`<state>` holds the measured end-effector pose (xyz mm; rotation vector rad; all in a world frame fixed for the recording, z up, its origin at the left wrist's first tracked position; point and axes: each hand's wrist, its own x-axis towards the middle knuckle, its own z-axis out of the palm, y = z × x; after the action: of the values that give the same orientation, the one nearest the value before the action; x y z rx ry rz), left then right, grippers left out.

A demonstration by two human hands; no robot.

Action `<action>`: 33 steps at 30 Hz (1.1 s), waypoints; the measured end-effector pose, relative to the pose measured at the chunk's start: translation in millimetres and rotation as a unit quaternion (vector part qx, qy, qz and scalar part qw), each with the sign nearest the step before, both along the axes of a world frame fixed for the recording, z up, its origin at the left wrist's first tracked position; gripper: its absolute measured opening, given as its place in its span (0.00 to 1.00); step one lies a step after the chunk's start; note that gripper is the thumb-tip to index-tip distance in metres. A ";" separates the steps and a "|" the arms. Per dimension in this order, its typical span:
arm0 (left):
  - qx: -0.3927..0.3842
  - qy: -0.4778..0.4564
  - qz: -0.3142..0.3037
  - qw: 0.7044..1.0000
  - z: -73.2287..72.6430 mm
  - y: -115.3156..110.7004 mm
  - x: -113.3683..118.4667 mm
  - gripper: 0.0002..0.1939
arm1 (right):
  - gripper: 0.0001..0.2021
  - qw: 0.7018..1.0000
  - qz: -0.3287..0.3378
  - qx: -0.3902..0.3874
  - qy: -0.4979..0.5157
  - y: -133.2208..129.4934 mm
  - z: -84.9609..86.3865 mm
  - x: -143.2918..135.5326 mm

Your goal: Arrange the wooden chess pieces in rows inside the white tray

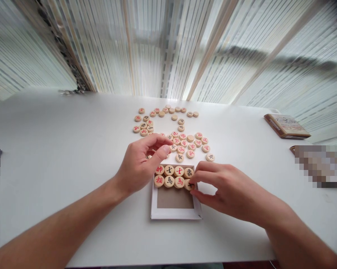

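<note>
My left hand is curled above the loose pieces, thumb and index fingertips drawn close together at the edge of a round wooden Chinese chess piece with a black character. Its other fingers are partly hidden behind the thumb. At the right side of a shallow white box, my right hand has thumb and fingers around another Chinese chess piece, at the end of the nearer row. Two rows of pieces lie in the far part of the box, among them a red-marked piece and a black-marked piece.
Many loose Chinese chess pieces are scattered beyond the box on the white table. A brown picture box lies at the far right, with a blurred-out item nearer. Striped curtains hang behind the table.
</note>
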<state>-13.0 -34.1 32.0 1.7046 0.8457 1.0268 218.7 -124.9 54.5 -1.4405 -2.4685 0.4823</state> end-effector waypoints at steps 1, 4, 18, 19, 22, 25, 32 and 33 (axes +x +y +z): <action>0.001 0.000 0.001 1.000 0.1 0.1 0.0 0.09 | 0.05 1.000 0.000 0.000 0.001 0.2 0.1 -0.2; 0.002 0.001 0.002 1.000 -0.1 0.4 0.2 0.09 | 0.06 1.000 -0.002 -0.005 0.002 1.0 0.1 -0.3; -0.009 -0.017 0.033 0.999 3.0 12.3 -5.5 0.09 | 0.04 0.996 0.022 0.036 0.080 0.9 3.7 7.3; -0.009 -0.020 0.041 0.999 3.4 15.1 -6.9 0.09 | 0.04 0.994 0.015 0.054 0.097 2.5 4.0 8.5; 0.009 -0.031 0.066 0.997 3.9 24.3 -11.1 0.08 | 0.09 0.982 -0.044 0.119 0.143 10.0 1.3 13.3; 0.033 -0.034 0.089 0.995 3.2 32.9 -14.9 0.09 | 0.13 0.956 -0.149 0.173 0.183 19.6 -7.3 20.1; 0.085 0.022 0.132 0.987 -1.6 45.1 -22.5 0.09 | 0.14 0.893 -0.310 0.162 0.283 41.5 -34.8 36.7; 0.091 0.032 0.137 0.986 -2.4 46.1 -23.3 0.09 | 0.14 0.887 -0.320 0.160 0.292 44.3 -38.0 38.7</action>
<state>-36.3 12.0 29.6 1.8154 1.0779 1.2733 257.5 -80.5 16.5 -1.5579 -1.4186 0.2828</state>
